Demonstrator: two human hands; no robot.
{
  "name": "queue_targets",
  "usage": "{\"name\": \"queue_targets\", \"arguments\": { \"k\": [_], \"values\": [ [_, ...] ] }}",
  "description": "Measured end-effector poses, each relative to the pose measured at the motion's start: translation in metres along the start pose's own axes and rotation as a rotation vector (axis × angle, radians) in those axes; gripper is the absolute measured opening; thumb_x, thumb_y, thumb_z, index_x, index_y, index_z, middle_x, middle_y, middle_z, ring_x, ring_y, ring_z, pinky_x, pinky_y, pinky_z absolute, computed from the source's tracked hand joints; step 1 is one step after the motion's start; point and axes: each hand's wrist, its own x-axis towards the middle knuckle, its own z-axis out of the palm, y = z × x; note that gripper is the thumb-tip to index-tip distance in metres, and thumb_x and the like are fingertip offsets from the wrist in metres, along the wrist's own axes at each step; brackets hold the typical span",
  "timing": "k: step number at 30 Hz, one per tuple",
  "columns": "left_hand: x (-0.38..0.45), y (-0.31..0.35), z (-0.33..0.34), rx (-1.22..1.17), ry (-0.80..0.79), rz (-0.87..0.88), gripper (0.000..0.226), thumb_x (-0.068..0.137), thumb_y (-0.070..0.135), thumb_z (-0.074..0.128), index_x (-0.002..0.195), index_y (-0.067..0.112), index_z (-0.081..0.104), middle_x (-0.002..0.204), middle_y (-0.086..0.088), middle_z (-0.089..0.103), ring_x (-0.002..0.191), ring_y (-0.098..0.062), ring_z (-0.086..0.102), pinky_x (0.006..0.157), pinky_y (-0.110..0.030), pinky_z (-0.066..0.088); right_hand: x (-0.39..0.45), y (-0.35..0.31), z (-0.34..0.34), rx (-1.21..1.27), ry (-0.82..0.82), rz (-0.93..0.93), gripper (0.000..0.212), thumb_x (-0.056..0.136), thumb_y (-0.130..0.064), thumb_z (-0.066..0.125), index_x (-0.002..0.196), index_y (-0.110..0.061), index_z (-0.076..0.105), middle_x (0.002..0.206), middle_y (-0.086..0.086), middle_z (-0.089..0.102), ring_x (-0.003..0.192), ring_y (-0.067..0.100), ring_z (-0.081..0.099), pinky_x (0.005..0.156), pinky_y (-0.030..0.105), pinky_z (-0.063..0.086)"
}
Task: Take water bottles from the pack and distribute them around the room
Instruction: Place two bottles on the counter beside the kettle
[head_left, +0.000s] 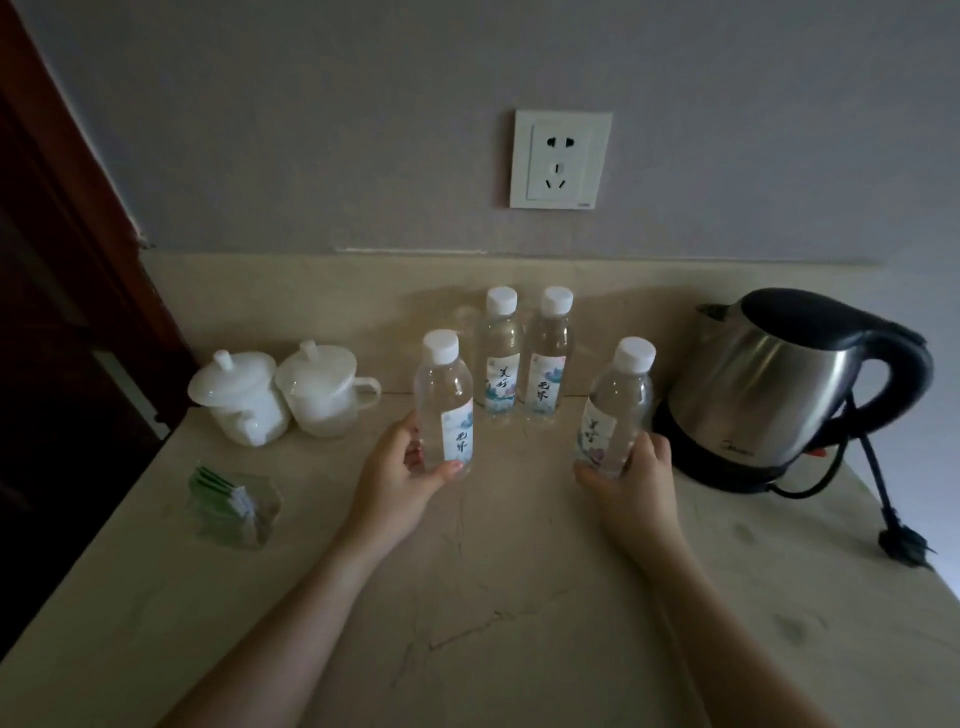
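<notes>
My left hand (397, 475) grips the lower part of a clear water bottle (444, 400) with a white cap and a flowered label, held upright at the counter. My right hand (631, 475) holds a second such bottle (618, 402), tilted slightly to the right. Behind them two more water bottles, one on the left (500, 356) and one on the right (548, 358), stand side by side against the backsplash. Whether the held bottles touch the countertop (519, 597) I cannot tell. No pack is in view.
Two white lidded cups (283, 392) stand at the left. A clear holder with green tea sachets (234, 504) lies in front of them. A steel kettle (779, 384) with its loose black cord and plug (901, 540) sits at the right. A wall socket (560, 158) is above.
</notes>
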Motion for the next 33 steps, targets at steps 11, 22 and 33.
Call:
{"name": "queue_targets", "arguments": {
  "k": [11,22,33],
  "values": [
    [0.046,-0.005,0.005,0.067,-0.031,0.016,0.053,0.080,0.043,0.069,0.121,0.063,0.044,0.120,0.023,0.066,0.112,-0.007,0.066,0.100,-0.045,0.052,0.047,-0.007,0.013,0.100,0.051,0.006,0.053,0.081,-0.020,0.072,0.129,-0.018,0.048,0.104,-0.006,0.062,0.089,0.014,0.059,0.075,0.029,0.047],
    [0.072,-0.019,0.011,0.292,-0.032,0.088,0.054,0.093,0.033,0.059,0.141,0.021,0.036,0.137,0.001,0.051,0.121,-0.019,0.059,0.102,-0.047,0.049,0.067,-0.002,0.023,-0.051,-0.034,-0.137,0.046,0.087,-0.014,0.064,0.130,-0.016,0.049,0.123,0.005,0.054,0.107,0.019,0.055,0.084,0.025,0.039],
    [0.074,-0.026,0.013,0.237,0.006,0.096,0.053,0.094,0.028,0.060,0.140,0.031,0.035,0.136,0.007,0.060,0.118,-0.010,0.062,0.098,-0.044,0.052,0.065,0.000,0.026,-0.037,-0.066,-0.096,0.052,0.093,-0.018,0.060,0.139,-0.021,0.037,0.127,-0.006,0.061,0.109,0.016,0.060,0.084,0.026,0.041]
  ]
}}
